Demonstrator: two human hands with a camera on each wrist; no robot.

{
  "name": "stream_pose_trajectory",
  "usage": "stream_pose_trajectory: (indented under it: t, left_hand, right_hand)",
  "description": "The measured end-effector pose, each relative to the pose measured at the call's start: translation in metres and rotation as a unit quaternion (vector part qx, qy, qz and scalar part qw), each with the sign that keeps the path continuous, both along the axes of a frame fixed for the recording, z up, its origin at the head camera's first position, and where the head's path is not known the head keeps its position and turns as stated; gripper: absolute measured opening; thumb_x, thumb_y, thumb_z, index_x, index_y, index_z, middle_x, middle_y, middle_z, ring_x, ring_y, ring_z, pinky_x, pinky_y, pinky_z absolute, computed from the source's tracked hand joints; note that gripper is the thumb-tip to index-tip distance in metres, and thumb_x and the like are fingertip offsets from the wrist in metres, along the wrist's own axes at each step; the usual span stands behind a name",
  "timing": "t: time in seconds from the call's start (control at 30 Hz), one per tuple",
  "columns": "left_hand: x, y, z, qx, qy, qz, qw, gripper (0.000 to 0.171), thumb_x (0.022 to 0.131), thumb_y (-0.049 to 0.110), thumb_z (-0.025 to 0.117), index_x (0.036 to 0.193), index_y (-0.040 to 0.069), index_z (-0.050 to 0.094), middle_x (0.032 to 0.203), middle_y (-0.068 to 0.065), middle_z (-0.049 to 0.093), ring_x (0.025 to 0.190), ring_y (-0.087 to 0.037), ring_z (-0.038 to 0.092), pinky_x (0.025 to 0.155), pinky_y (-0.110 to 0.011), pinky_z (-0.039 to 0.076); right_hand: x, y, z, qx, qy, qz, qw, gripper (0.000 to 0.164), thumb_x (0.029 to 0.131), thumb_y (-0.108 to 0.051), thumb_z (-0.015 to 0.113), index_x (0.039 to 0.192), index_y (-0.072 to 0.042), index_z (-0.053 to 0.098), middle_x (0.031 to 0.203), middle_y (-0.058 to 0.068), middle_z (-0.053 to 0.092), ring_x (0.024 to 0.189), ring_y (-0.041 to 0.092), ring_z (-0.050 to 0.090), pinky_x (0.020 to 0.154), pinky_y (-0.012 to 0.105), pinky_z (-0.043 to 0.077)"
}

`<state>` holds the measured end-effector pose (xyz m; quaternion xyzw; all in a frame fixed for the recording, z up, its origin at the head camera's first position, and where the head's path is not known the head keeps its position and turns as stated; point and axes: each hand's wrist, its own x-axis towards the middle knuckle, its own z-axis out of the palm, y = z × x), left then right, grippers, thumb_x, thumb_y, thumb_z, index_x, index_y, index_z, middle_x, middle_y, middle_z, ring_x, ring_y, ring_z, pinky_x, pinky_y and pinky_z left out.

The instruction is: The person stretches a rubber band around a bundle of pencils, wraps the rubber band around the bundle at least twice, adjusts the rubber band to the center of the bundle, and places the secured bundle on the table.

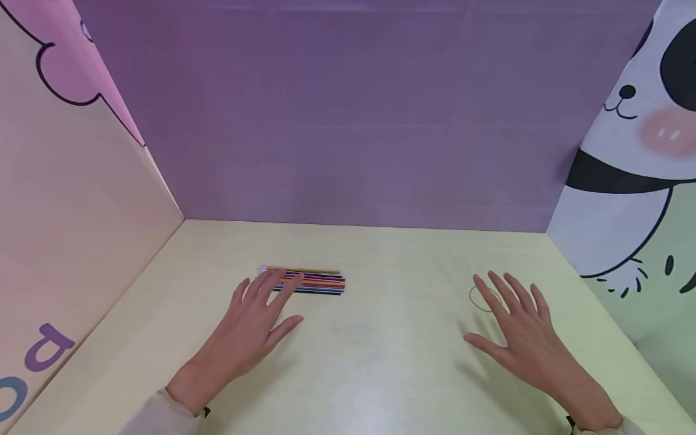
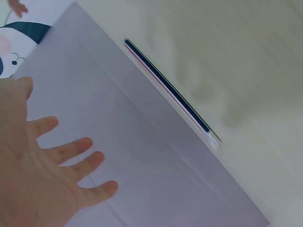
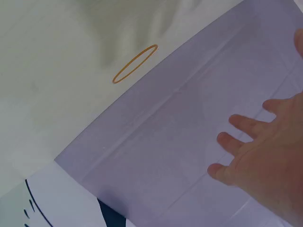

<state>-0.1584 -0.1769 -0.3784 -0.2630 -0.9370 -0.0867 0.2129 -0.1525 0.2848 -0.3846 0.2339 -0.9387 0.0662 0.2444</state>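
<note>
Coloured sticks [image 1: 323,283]: thin, straight lengths laid side by side in a flat, nearly parallel row; yellow at the far edge, then dark, red, orange and purplish ones, with blue and navy nearest me.
Stick ends: whitish at the left; slightly uneven at the right (the yellow one stops a little short).
Sticks' place: left of centre on the pale surface [image 1: 380,338], toward the purple back wall [image 1: 353,121].
Rubber band [image 3: 131,61]: a thin yellow-orange loop, lying slack and flat to the right of the sticks, well apart from them.
Left grip [image 1: 247,329]: fingers spread, thumb out to the side; from my head it covers the sticks' left part, yet my wrist view shows a gap.
Right grip [image 1: 524,338]: spread too, palm down, the index finger crossing my line of sight to the band.
</note>
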Motion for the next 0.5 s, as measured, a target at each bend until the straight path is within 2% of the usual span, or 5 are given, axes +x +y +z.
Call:
stream_pose_trajectory:
  t: [0.1,0.2,0.3,0.43,0.5]
  left_hand:
    - [-0.006,-0.004,0.001,0.007,0.022,-0.011,0.9997,0.06,0.102,0.049,0.048,0.151,0.016,0.039,0.146,-0.018,0.042,0.138,-0.037,0.036,0.111,-0.062,0.025]
    - [-0.011,-0.009,0.0,0.022,0.02,-0.017,0.9994,0.057,0.102,0.045,0.052,0.149,0.014,0.041,0.145,-0.017,0.043,0.137,-0.035,0.036,0.11,-0.062,0.026]
    - [-0.015,-0.014,-0.001,0.043,0.008,-0.014,0.999,0.055,0.101,0.04,0.056,0.148,0.013,0.042,0.145,-0.017,0.042,0.138,-0.034,0.035,0.11,-0.063,0.024]
    - [-0.018,-0.019,-0.003,0.069,-0.008,-0.009,0.9976,0.052,0.101,0.035,0.057,0.147,0.014,0.043,0.146,-0.017,0.041,0.138,-0.036,0.035,0.109,-0.064,0.023]
    - [-0.02,-0.021,-0.003,0.079,-0.016,-0.008,0.9967,0.051,0.101,0.034,0.057,0.146,0.014,0.043,0.147,-0.017,0.04,0.137,-0.036,0.035,0.109,-0.065,0.023]
  right_hand:
    - [-0.004,-0.005,0.003,0.0,-0.009,-0.002,1.0,0.091,0.085,-0.052,0.071,0.158,-0.021,0.026,0.156,0.016,0.033,0.143,0.041,0.025,0.112,0.067,0.012]
    - [-0.01,-0.011,0.005,-0.002,-0.028,0.005,1.0,0.086,0.089,-0.049,0.069,0.158,-0.02,0.026,0.155,0.019,0.035,0.142,0.043,0.026,0.112,0.065,0.014]
    - [-0.015,-0.017,0.006,-0.012,-0.059,0.021,0.998,0.082,0.093,-0.045,0.067,0.158,-0.018,0.026,0.154,0.02,0.035,0.142,0.041,0.027,0.112,0.061,0.021]
    - [-0.022,-0.028,0.008,-0.039,-0.127,0.042,0.99,0.078,0.098,-0.047,0.06,0.159,-0.019,0.021,0.154,0.016,0.035,0.143,0.035,0.03,0.109,0.058,0.033]
    - [-0.025,-0.035,0.009,-0.068,-0.182,0.049,0.98,0.077,0.099,-0.052,0.056,0.16,-0.024,0.017,0.156,0.01,0.032,0.143,0.03,0.03,0.11,0.056,0.034]
